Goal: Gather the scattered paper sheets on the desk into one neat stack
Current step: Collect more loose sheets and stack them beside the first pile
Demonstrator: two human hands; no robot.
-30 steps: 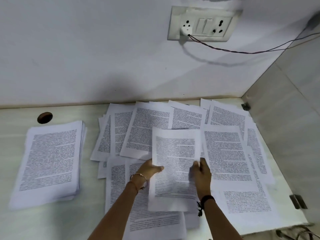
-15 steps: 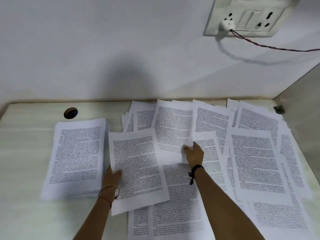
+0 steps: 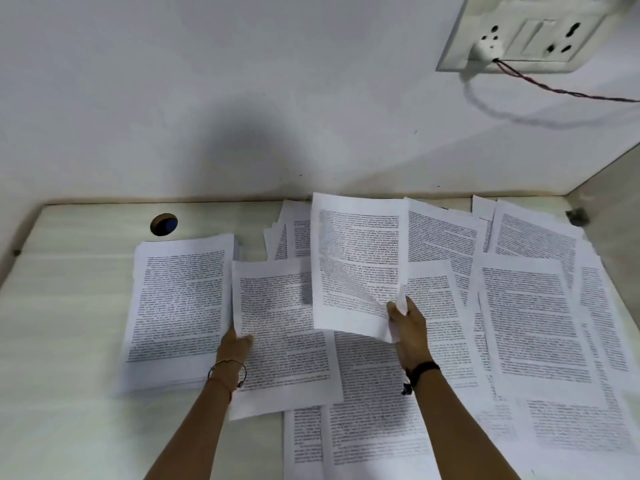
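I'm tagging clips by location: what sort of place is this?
Probably an office or study nook: a pale desk with a cable hole, a wall socket panel above, printed sheets spread out.

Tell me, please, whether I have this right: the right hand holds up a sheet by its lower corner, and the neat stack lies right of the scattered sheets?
Not quite: the head view shows the neat stack lying left of the scattered sheets, not right. The right hand does hold up a sheet by its lower corner.
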